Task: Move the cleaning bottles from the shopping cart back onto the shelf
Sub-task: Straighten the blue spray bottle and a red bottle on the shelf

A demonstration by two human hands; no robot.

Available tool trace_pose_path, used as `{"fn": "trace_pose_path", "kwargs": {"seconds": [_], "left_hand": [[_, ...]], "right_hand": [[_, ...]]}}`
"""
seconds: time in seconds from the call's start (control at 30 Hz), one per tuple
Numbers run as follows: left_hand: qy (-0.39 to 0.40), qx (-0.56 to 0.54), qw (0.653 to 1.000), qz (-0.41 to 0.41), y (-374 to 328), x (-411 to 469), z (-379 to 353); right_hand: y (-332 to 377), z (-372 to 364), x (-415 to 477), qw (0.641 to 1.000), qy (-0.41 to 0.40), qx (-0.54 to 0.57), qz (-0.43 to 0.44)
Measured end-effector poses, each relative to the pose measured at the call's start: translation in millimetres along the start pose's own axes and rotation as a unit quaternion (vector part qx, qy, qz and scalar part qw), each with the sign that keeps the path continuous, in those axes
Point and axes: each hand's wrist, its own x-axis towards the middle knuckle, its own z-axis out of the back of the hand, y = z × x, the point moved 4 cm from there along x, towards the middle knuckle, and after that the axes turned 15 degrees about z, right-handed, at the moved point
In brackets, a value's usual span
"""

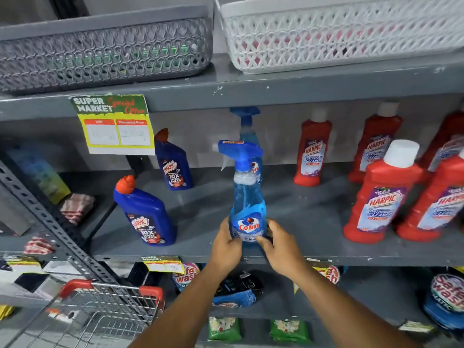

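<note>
Both hands (253, 243) grip Colin spray (247, 209); second spray (247, 136) behind; Harpic bottles (145, 212) flank.

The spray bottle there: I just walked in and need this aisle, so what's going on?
A person is restocking. Both hands, left and right, hold the blue spray bottle upright near the front edge of the grey shelf. A second spray bottle stands behind it, with blue Harpic bottles to the left and red ones to the right. The cart sits at lower left.
</note>
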Motion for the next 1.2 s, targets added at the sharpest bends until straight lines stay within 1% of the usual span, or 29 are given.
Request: {"fn": "trace_pose_path", "kwargs": {"seconds": [0.13,0.17,0.2,0.23,0.27,0.3,0.33,0.37,0.4,0.43,0.47,0.5,0.53,0.6,0.63,0.67,0.73,0.8,0.9,1.0,1.1,1.17,1.2], "left_hand": [[0.007,-0.014,1.0,0.005,1.2,-1.1,-0.1],[0.006,-0.021,1.0,0.012,4.4,-1.9,0.4],[-0.011,-0.022,0.999,0.021,8.3,-5.5,1.7],[-0.043,-0.017,0.998,0.03,13.7,-12.3,0.7],[-0.088,-0.01,0.996,0.016,18.3,-21.9,-1.0],[-0.135,0.006,0.991,-0.013,22.0,-36.0,-2.5],[-0.165,0.024,0.984,-0.062,19.7,-53.8,-11.4],[-0.168,0.036,0.978,-0.118,12.7,-72.4,-24.6],[-0.141,0.055,0.973,-0.173,6.8,-83.7,-41.8],[-0.085,0.074,0.971,-0.212,-3.9,-92.6,-63.7],[-0.02,0.08,0.971,-0.224,-14.0,-94.8,-86.5],[0.046,0.072,0.975,-0.205,-24.4,-90.6,-110.0],[0.097,0.055,0.979,-0.171,-41.2,-88.0,-130.7],[0.155,0.013,0.984,-0.083,-61.5,-61.8,-173.3],[0.171,-0.006,0.984,-0.05,-68.6,-47.1,-191.2],[0.187,-0.021,0.981,-0.036,-76.8,-37.5,-207.8],[0.188,-0.054,0.979,-0.054,-81.9,-24.5,-228.1],[0.16,-0.086,0.981,-0.07,-70.9,-12.6,-230.2],[0.091,-0.102,0.989,-0.054,-55.0,-11.7,-210.8],[0.062,-0.113,0.991,-0.025,-42.2,-13.3,-191.3],[0.074,-0.128,0.988,-0.031,-39.1,-11.9,-183.8],[0.091,-0.14,0.986,-0.029,-40.3,-15.0,-183.0],[0.088,-0.142,0.985,-0.032,-40.9,-19.7,-181.3]], "right_hand": [[0.5,2.2,-0.6,0.999,0.035,0.008,-0.001],[0.9,4.8,-3.4,0.999,0.038,0.012,0.001],[-0.6,9.0,-8.3,0.999,0.026,0.019,0.001],[-4.4,18.3,-15.8,0.999,-0.011,0.031,0.001],[-9.2,33.0,-26.0,0.997,-0.07,0.043,0.007],[-13.0,49.8,-38.1,0.988,-0.143,0.052,0.022],[-18.6,72.4,-52.4,0.974,-0.219,0.045,0.038],[-27.4,96.3,-65.7,0.957,-0.284,0.018,0.047],[-37.8,120.0,-76.5,0.943,-0.331,-0.016,0.042],[-53.7,141.2,-83.1,0.935,-0.35,-0.046,0.021],[-68.8,158.2,-85.8,0.938,-0.338,-0.068,-0.015],[-84.3,171.6,-85.1,0.951,-0.296,-0.079,-0.051],[-96.1,180.9,-81.8,0.965,-0.237,-0.081,-0.076],[-104.9,190.4,-72.1,0.985,-0.134,-0.071,-0.085],[-103.6,192.4,-67.2,0.99,-0.113,-0.055,-0.072],[-100.9,196.5,-64.1,0.992,-0.107,-0.044,-0.056],[-96.5,200.2,-60.4,0.993,-0.099,-0.043,-0.042],[-97.3,193.5,-58.6,0.995,-0.085,-0.045,-0.038],[-92.9,175.4,-56.4,0.997,-0.056,-0.045,-0.027],[-87.4,153.8,-54.5,0.998,-0.041,-0.038,-0.008],[-88.7,144.5,-52.0,0.998,-0.036,-0.042,-0.005],[-90.0,143.8,-52.5,0.999,-0.02,-0.045,0.007],[-91.9,143.9,-54.6,0.999,-0.011,-0.042,0.016]]}}
